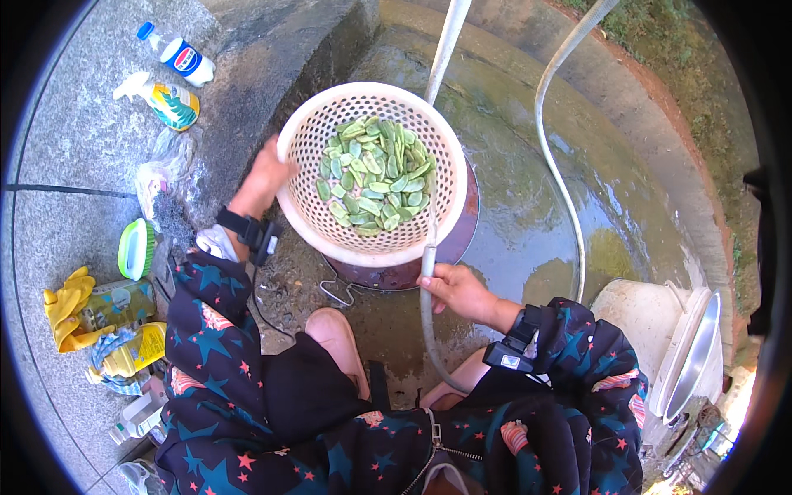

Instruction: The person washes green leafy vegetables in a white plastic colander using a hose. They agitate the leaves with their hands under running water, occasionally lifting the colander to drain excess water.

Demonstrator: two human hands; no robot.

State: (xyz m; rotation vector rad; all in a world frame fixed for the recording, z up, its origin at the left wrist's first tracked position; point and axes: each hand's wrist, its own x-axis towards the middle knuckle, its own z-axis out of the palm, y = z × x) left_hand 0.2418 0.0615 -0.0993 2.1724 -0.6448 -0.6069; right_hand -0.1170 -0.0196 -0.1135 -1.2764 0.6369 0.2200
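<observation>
A white perforated plastic colander (371, 250) rests on a round dark reddish stand (455, 244), tilted slightly. Flat green beans (371, 173) lie heaped inside it. My left hand (270, 170) holds the colander's left rim, its thumb over the inner wall and the fingers hidden outside. In my right hand (461, 291) is a grey hose (426, 309), gripped near its end. Clear water (432, 210) streams from the hose mouth into the right side of the colander.
On the stone ledge (68, 241) at left are a plastic bottle (185, 59), a spray bottle (170, 105), a green brush (136, 249) and yellow rubber gloves (69, 303). Another hose (550, 154) crosses the wet concrete (507, 204). A white bucket (637, 315) stands at right.
</observation>
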